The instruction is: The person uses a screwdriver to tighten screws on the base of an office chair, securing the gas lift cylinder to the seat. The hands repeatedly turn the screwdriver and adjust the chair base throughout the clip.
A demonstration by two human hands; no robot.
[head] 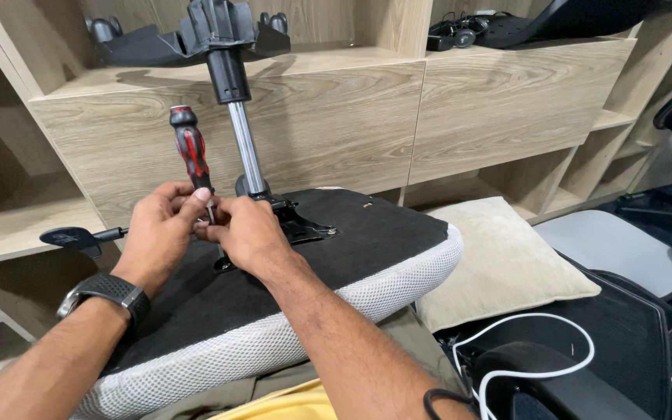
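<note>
An upturned office chair seat (pixel 367 257) lies across my lap, black underside up, with a white mesh edge. Its black metal mechanism plate (pixel 301 225) carries a chrome gas cylinder (pixel 246 152) that rises to the wheeled star base (pixel 211 31). A red and black screwdriver (pixel 190 152) stands upright, tip down at the plate. My left hand (pixel 161 233) pinches its shaft near the tip. My right hand (pixel 246 233) rests against the same spot by the shaft, fingers curled. A black watch is on my left wrist.
A black lever paddle (pixel 75 237) sticks out to the left of the seat. Wooden shelving (pixel 351 117) stands close behind. A beige cushion (pixel 499 260) lies to the right, with a white cable (pixel 523 342), black chair parts and a grey seat (pixel 616 249) on the floor.
</note>
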